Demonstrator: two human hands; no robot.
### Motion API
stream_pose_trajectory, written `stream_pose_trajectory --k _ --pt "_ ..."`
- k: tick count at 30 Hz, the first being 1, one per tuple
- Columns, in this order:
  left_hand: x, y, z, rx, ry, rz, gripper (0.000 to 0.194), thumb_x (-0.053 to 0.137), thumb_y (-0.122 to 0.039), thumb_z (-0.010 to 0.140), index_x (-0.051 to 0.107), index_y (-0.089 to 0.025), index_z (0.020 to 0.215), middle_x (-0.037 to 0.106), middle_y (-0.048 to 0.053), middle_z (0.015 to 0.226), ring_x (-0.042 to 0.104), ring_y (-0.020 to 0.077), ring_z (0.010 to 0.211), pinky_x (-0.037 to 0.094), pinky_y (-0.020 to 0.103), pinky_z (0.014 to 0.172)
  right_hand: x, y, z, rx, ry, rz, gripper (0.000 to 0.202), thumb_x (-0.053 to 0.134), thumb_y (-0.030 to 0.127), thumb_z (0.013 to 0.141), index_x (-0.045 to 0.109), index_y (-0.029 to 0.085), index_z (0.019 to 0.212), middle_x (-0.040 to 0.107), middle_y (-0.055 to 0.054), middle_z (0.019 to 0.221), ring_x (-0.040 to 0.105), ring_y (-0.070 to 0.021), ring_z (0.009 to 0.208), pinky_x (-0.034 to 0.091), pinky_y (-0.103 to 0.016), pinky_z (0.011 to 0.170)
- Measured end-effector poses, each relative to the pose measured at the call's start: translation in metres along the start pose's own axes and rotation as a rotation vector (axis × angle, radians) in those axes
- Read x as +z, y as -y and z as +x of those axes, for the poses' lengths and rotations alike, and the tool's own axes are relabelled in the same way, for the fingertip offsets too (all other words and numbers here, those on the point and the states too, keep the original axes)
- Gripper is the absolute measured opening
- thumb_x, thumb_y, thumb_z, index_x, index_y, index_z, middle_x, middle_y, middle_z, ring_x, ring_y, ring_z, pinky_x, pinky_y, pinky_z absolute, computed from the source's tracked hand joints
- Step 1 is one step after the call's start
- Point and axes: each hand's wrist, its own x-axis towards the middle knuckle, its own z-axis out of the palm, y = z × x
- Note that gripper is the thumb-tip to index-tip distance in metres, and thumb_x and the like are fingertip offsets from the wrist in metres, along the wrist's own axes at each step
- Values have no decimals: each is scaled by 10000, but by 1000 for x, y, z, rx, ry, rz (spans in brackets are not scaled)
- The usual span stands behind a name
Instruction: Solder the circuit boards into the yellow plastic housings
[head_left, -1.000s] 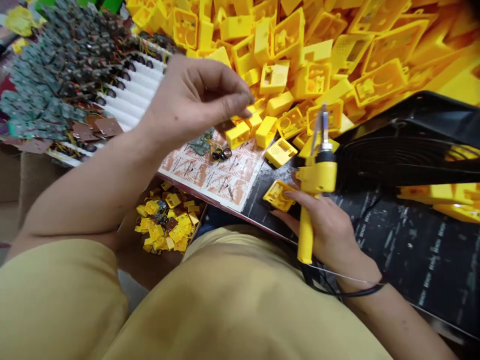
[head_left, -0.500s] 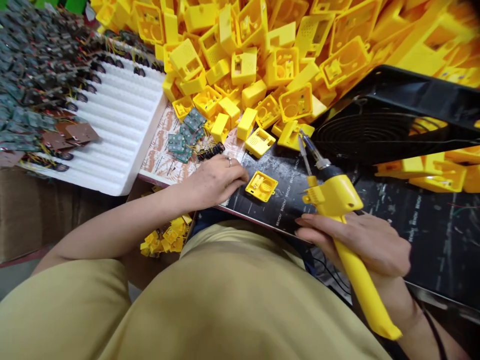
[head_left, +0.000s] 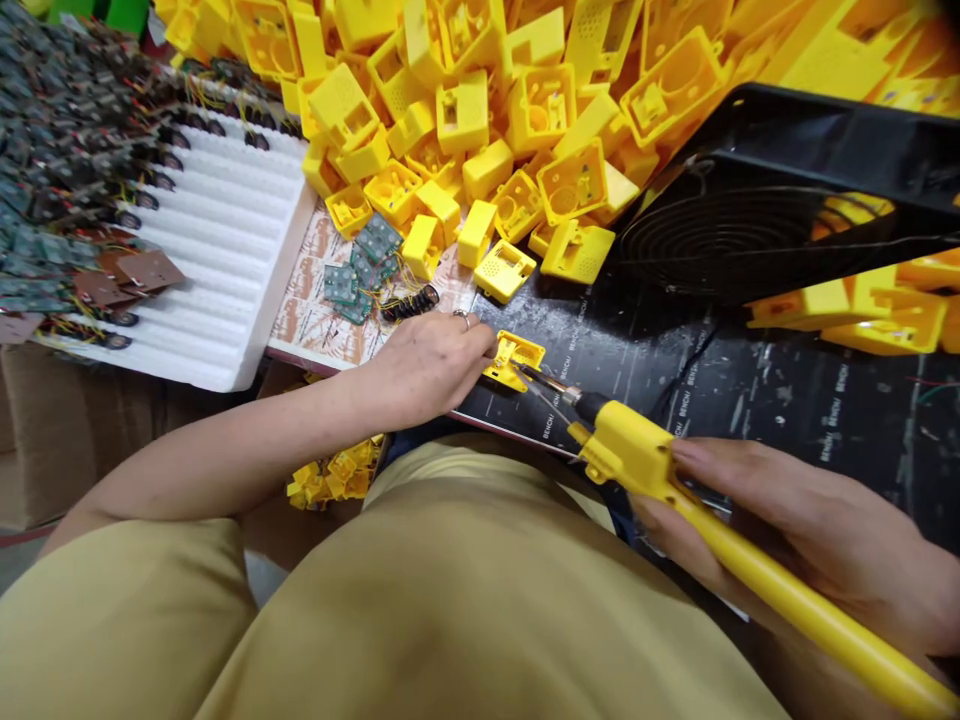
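Observation:
My right hand [head_left: 810, 520] is closed around a yellow soldering gun [head_left: 637, 450], its metal tip pointing left. That tip reaches a small yellow plastic case [head_left: 531, 348] lying open side up on the black bench top [head_left: 600, 350]. At the case's left edge is my left hand [head_left: 439, 362], with a ring on one finger and its fingertips pinched together. Whatever sits between those fingertips is hidden. Just behind my left hand are several small black round parts [head_left: 411, 302] with wires and some green circuit boards [head_left: 364, 268].
A large heap of yellow cases [head_left: 465, 110] covers the back of the bench. On the right a black fan [head_left: 750, 210] leans over the surface. To the left, a white ridged foam tray [head_left: 225, 250] carries many wired circuit boards [head_left: 75, 170].
My right hand has brought the soldering gun down and left, so its tip now meets the small case. My left hand stays beside the case, with its fingertips now at its edge.

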Motion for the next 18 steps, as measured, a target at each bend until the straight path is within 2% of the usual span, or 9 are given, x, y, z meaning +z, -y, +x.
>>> stream_pose_trajectory --k 2,4,8,10,12,14,18 --pt "-7 -3 4 -19 55 46 248 449 -217 972 677 -150 900 703 62 778 687 214 740 474 299 620 3 -2 0 -82 39 29 471 703 118 863 569 234 1300 734 12 859 717 -138 725 614 -228 664" --pt "-12 -5 7 -30 97 93 229 466 -211 953 680 -158 889 695 59 751 682 217 723 435 293 573 2 -3 -1 -88 73 28 422 694 103 861 575 234 1244 726 12 832 724 -151 746 629 -255 703" --pt "-17 -7 12 -22 156 114 199 491 -194 915 684 -157 887 704 64 753 677 221 698 420 304 559 0 1 6 -67 119 -50 20 635 199 936 652 208 929 715 -15 789 710 -142 692 616 -233 661" --pt "-19 -6 15 -8 179 122 187 503 -186 901 687 -157 889 706 64 748 678 224 701 429 309 570 1 3 13 -88 140 -98 180 587 251 980 640 201 815 709 -17 749 701 -127 655 604 -208 636" --pt "-20 -5 17 -1 210 130 183 510 -181 898 692 -159 888 708 67 751 687 228 733 443 311 596 1 4 21 -138 141 -110 232 571 262 994 627 203 777 696 -5 707 693 -109 630 594 -180 629" --pt "-22 -4 19 -11 249 116 204 497 -195 917 697 -159 898 719 75 790 699 241 788 459 318 627 0 5 26 -169 153 -102 192 596 246 981 627 205 797 703 -1 721 697 -103 645 591 -168 635" --pt "-25 -1 21 -74 302 23 252 470 -268 957 701 -166 958 738 83 902 709 264 880 488 338 675 -5 10 29 -131 137 -142 158 619 247 971 647 198 824 704 -5 733 687 -98 629 586 -167 631"
